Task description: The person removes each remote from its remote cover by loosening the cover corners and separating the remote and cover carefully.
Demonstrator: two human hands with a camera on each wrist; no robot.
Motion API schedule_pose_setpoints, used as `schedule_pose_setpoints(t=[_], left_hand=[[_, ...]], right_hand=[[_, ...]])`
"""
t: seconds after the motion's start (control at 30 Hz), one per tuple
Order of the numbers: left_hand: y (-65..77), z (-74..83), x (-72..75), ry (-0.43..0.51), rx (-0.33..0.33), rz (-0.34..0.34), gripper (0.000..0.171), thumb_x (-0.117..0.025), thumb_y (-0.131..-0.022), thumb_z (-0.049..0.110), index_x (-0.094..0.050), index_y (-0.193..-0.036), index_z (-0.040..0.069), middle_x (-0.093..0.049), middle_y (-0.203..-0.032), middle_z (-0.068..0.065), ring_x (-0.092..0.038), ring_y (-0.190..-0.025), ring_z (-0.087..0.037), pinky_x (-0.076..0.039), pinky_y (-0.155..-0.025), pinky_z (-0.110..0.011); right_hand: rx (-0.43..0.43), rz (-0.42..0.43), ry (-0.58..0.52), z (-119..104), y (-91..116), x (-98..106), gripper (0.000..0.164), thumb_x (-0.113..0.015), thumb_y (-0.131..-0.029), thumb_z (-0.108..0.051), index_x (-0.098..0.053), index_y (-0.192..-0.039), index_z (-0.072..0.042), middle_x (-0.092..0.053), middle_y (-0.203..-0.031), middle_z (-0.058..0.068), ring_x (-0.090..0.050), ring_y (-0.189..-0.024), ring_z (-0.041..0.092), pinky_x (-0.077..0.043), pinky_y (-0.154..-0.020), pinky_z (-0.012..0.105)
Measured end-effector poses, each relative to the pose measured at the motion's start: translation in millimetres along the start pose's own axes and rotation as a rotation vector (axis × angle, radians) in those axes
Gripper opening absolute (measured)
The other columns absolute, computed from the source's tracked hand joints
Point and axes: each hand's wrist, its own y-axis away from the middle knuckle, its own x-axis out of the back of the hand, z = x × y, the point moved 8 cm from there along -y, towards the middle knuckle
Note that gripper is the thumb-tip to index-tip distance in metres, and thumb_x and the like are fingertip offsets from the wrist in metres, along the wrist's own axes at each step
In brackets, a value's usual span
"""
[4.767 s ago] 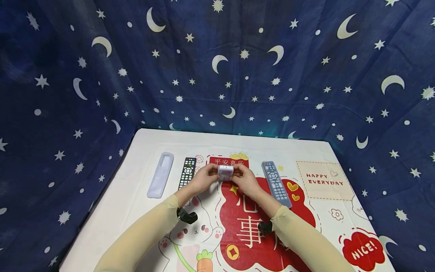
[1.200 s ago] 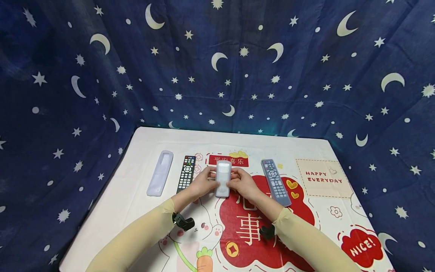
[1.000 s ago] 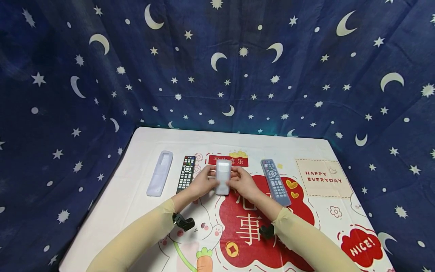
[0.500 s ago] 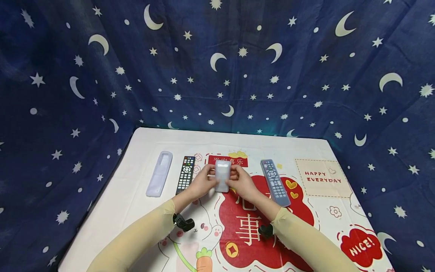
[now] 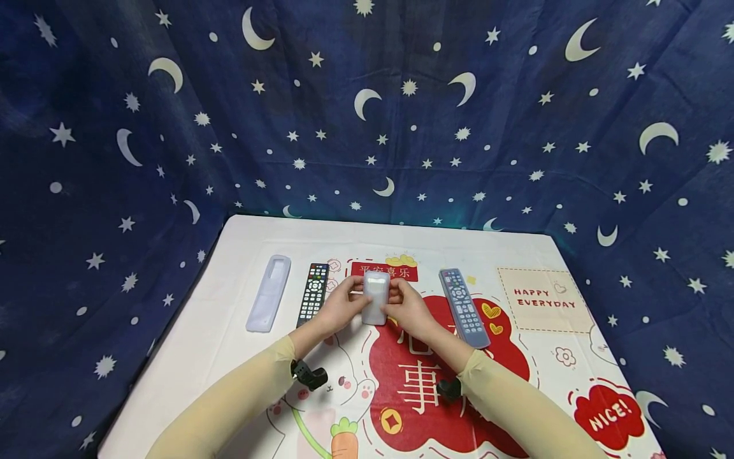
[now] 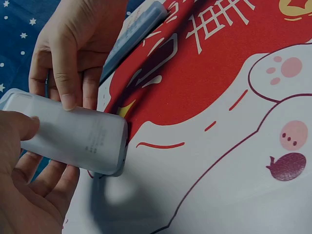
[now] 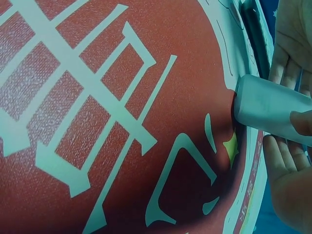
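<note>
as its long edges are gripped, one by the left hand (image 5: pixel 342 307) and the other by the right hand (image 5: pixel 410 308), the white remote (image 5: pixel 376 299) is held between them, raised over the table (image 5: pixel 189 370). a clear cover (image 6: pixel 100 124) seems to be fitted round it, though full seating cannot be told. close to the left hand, the black remote (image 5: pixel 313 293) is left bare; near the right, the grey remote (image 5: pixel 464 309) appears already covered. farther off, an empty cover (image 5: pixel 266 306) is seen, apparently unused.
</note>
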Motion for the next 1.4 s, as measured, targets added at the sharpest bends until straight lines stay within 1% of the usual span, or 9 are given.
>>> schedule_pose_setpoints(t=[0.2,0.33,0.5,0.6,0.7,0.9,1.03,1.27,1.4], left_hand=[[-0.4,0.5,1.9,-0.034,0.002,0.012,0.039,-0.066,-0.100,0.011,-0.055,-0.137,0.004,-0.065,-0.127,-0.017,-0.067,-0.112,-0.033,-0.056,-0.094,-0.043],[-0.5,0.5,1.8,-0.044,0.006,0.011,0.039,-0.066,-0.100,0.011,-0.055,-0.137,0.003,-0.065,-0.127,-0.017,-0.067,-0.112,-0.033,-0.056,-0.095,-0.043],[0.1,2.6,1.7,-0.027,-0.002,0.008,0.040,-0.068,-0.100,0.013,-0.055,-0.136,0.000,-0.066,-0.125,-0.019,-0.067,-0.112,-0.035,-0.056,-0.095,-0.044],[0.0,2.4,1.5,-0.015,-0.001,0.012,0.040,-0.069,-0.099,0.014,-0.056,-0.134,0.001,-0.066,-0.124,-0.018,-0.067,-0.111,-0.034,-0.056,-0.095,-0.044],[-0.6,1.3,1.5,-0.011,0.005,0.019,0.038,-0.069,-0.099,0.015,-0.056,-0.133,0.002,-0.066,-0.124,-0.017,-0.068,-0.111,-0.033,-0.056,-0.094,-0.044],[-1.4,-1.2,1.7,-0.001,0.004,0.034,0.038,-0.069,-0.099,0.018,-0.058,-0.131,0.002,-0.066,-0.122,-0.016,-0.069,-0.109,-0.033,-0.057,-0.092,-0.044],[-1.6,0.0,1.7,-0.006,-0.010,0.035,0.037,-0.068,-0.100,0.019,-0.058,-0.131,0.002,-0.066,-0.122,-0.017,-0.068,-0.110,-0.035,-0.057,-0.092,-0.045],[-0.1,2.6,1.7,-0.064,-0.008,0.024,0.037,-0.067,-0.101,0.021,-0.059,-0.135,0.007,-0.067,-0.124,-0.016,-0.067,-0.113,-0.033,-0.056,-0.093,-0.044],[0.6,2.3,1.0,-0.066,0.001,0.013,0.038,-0.066,-0.101,0.021,-0.059,-0.137,0.009,-0.067,-0.123,-0.014,-0.067,-0.113,-0.032,-0.057,-0.093,-0.043]], right_hand=[[0.033,0.022,0.027,-5.3,0.8,4.5,0.044,-0.073,-0.092,-0.002,-0.056,-0.133,0.001,-0.064,-0.116,0.015,-0.064,-0.104,0.028,-0.059,-0.086,0.037],[0.063,0.073,0.027,-15.9,0.6,11.9,0.041,-0.068,-0.099,-0.012,-0.057,-0.138,-0.002,-0.064,-0.121,0.015,-0.063,-0.104,0.029,-0.059,-0.085,0.035],[0.105,0.144,0.049,-25.7,-0.2,19.8,0.032,-0.065,-0.102,-0.019,-0.065,-0.132,-0.007,-0.066,-0.120,0.012,-0.062,-0.103,0.027,-0.054,-0.087,0.030],[0.139,0.150,0.032,-25.8,-0.1,21.1,0.030,-0.068,-0.101,-0.025,-0.068,-0.128,-0.011,-0.067,-0.118,0.007,-0.062,-0.102,0.024,-0.054,-0.088,0.032],[0.153,0.150,0.024,-26.3,-0.7,21.0,0.031,-0.069,-0.100,-0.026,-0.069,-0.127,-0.010,-0.068,-0.114,0.005,-0.062,-0.099,0.024,-0.055,-0.086,0.030],[0.138,0.161,0.007,-24.7,-2.5,22.1,0.031,-0.070,-0.100,-0.027,-0.071,-0.125,-0.009,-0.068,-0.112,0.005,-0.061,-0.097,0.024,-0.055,-0.079,0.022],[0.122,0.170,0.004,-23.5,-3.2,23.3,0.027,-0.070,-0.099,-0.029,-0.073,-0.120,-0.011,-0.069,-0.111,0.006,-0.062,-0.096,0.023,-0.055,-0.077,0.022],[0.062,0.172,-0.021,-21.0,-4.5,25.9,0.023,-0.070,-0.099,-0.029,-0.076,-0.114,-0.013,-0.071,-0.110,0.004,-0.067,-0.101,0.022,-0.056,-0.089,0.032],[0.020,0.174,-0.051,-19.1,-4.9,26.2,0.024,-0.068,-0.100,-0.029,-0.076,-0.113,-0.011,-0.072,-0.111,0.006,-0.069,-0.104,0.023,-0.056,-0.096,0.039]])
